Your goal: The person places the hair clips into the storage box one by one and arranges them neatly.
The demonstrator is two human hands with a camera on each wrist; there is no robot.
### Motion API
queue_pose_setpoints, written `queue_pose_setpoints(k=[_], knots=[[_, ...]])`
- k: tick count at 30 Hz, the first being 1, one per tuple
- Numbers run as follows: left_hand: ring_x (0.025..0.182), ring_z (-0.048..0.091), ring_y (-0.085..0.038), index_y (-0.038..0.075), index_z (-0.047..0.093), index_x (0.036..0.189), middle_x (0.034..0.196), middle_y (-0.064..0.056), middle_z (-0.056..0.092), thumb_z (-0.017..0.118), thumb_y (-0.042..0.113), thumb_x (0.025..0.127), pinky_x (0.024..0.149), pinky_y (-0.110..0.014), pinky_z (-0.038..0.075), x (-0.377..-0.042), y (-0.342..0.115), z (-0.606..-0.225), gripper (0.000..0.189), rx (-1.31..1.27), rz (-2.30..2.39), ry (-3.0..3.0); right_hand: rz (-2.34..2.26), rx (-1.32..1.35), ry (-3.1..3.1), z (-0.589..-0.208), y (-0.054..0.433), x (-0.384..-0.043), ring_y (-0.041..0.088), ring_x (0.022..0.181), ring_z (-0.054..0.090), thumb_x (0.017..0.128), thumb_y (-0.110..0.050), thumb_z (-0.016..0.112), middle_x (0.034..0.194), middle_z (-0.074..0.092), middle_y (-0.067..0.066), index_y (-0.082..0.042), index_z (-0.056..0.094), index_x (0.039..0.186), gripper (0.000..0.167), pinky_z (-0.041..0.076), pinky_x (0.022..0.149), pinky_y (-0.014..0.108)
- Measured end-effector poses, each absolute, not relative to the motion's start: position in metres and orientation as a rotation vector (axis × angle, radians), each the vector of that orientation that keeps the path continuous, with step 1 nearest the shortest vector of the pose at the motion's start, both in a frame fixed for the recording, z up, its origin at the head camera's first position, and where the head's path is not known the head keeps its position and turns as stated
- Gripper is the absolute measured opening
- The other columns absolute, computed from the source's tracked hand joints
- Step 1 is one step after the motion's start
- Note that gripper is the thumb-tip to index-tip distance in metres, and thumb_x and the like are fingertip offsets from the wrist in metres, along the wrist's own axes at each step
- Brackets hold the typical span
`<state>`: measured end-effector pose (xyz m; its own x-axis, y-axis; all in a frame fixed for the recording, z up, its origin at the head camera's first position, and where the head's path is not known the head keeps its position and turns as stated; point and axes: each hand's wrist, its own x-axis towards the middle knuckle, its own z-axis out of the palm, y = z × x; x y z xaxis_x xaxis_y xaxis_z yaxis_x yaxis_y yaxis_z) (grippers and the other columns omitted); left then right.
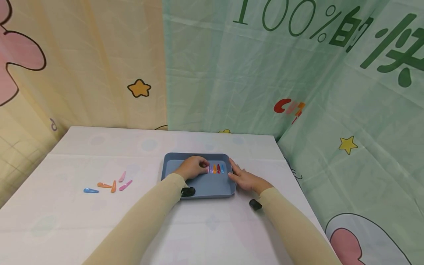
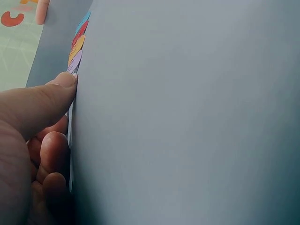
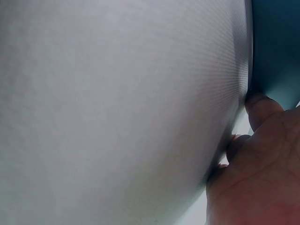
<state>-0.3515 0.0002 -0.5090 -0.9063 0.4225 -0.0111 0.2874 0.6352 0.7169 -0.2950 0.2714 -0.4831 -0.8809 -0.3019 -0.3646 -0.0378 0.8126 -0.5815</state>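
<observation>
In the head view, a blue-grey tray lies on the table with a row of small glossy snap hair clips in purple, orange, red and blue. My left hand reaches over the tray's left side and pinches a pink hair clip at the row's left end. In the left wrist view, the thumb presses on that clip's tip, and most of it is hidden. With fingers extended, my right hand touches the tray's right rim. The right wrist view shows its thumb against the tray's side.
Left of the tray, several loose hair clips lie on the white-covered table: a blue clip, orange clips and pink clips. Printed curtains hang behind the table and along its sides.
</observation>
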Motion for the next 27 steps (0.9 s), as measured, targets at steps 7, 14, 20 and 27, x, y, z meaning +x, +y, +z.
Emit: queue_pose_setpoints(k=[7, 14, 20, 27], knots=[[0.103, 0.064, -0.015, 0.015, 0.078, 0.124, 0.114, 0.0, 0.075, 0.08, 0.023, 0.094, 0.1, -0.04, 0.053, -0.3501, 0.0008, -0.5072, 0.031, 0.59, 1.088, 2.68, -0.804, -0.267, 2.554, -0.4817, 0.2704, -0.2942, 0.051, 0.16, -0.008, 0.113, -0.051, 0.036, 0.178, 0.0, 0.007, -0.035, -0.009, 0.169, 0.074, -0.001, 0.128, 0.067], [0.103, 0.064, -0.015, 0.014, 0.078, 0.124, 0.116, -0.002, 0.075, 0.08, 0.023, 0.094, 0.099, -0.04, 0.053, -0.3486, 0.0009, -0.5052, 0.032, 0.598, 1.07, 2.691, -0.806, -0.279, 2.554, -0.4809, 0.2702, -0.2944, 0.05, 0.161, -0.008, 0.113, -0.05, 0.036, 0.178, -0.001, 0.008, -0.033, -0.009, 0.169, 0.074, -0.001, 0.128, 0.066], [0.104, 0.064, -0.016, 0.015, 0.078, 0.124, 0.117, -0.002, 0.074, 0.08, 0.024, 0.094, 0.1, -0.04, 0.053, -0.3477, 0.001, -0.5049, 0.032, 0.572, 1.073, 2.694, -0.816, -0.274, 2.546, -0.4828, 0.2715, -0.2955, 0.05, 0.16, -0.008, 0.113, -0.05, 0.037, 0.178, 0.0, 0.008, -0.034, -0.009, 0.169, 0.074, -0.001, 0.128, 0.066], [0.105, 0.063, -0.017, 0.015, 0.078, 0.125, 0.117, -0.002, 0.074, 0.081, 0.025, 0.094, 0.101, -0.04, 0.052, -0.3455, 0.0013, -0.5026, 0.033, 0.548, 1.076, 2.696, -0.816, -0.289, 2.547, -0.4834, 0.2725, -0.2959, 0.052, 0.16, -0.008, 0.113, -0.049, 0.036, 0.178, 0.0, 0.009, -0.033, -0.008, 0.169, 0.074, -0.001, 0.128, 0.067]])
